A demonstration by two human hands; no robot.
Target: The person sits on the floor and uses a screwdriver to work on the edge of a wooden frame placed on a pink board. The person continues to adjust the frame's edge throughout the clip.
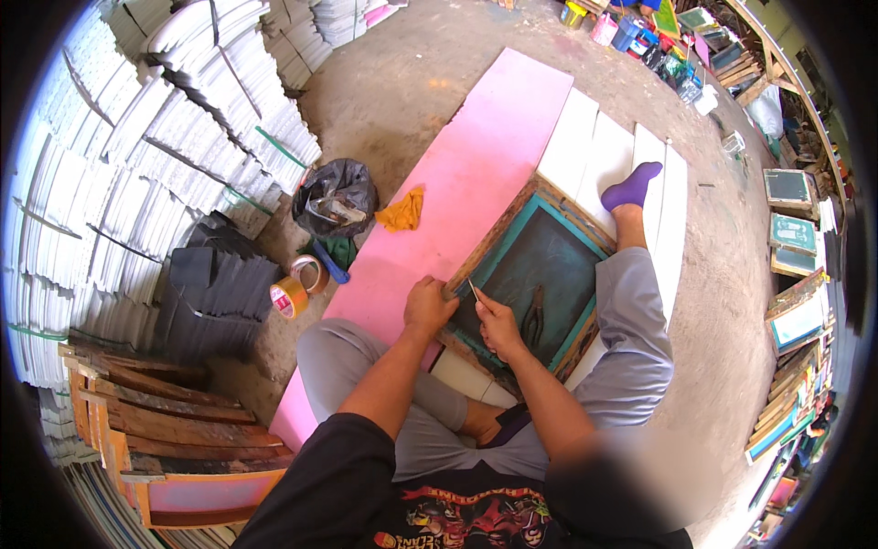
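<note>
A wooden screen-printing frame (581,222) with dark mesh and a teal border lies tilted across the boards between my legs. My left hand (430,306) is closed at its left wooden edge, thumb against the wood. In my right hand (499,328), over the mesh near that same edge, is a thin slender tool (474,289); only its narrow tip shows, so its kind is unclear. A pair of dark pliers (533,316) rests on the mesh just right of my right hand.
Beneath the frame are a pink board (439,197) and white boards (672,183). To the left sit an orange cloth (400,210), a black plastic bag (334,194), tape rolls (289,298) and stacked white sheets (82,183). More screen frames (792,233) line the right wall.
</note>
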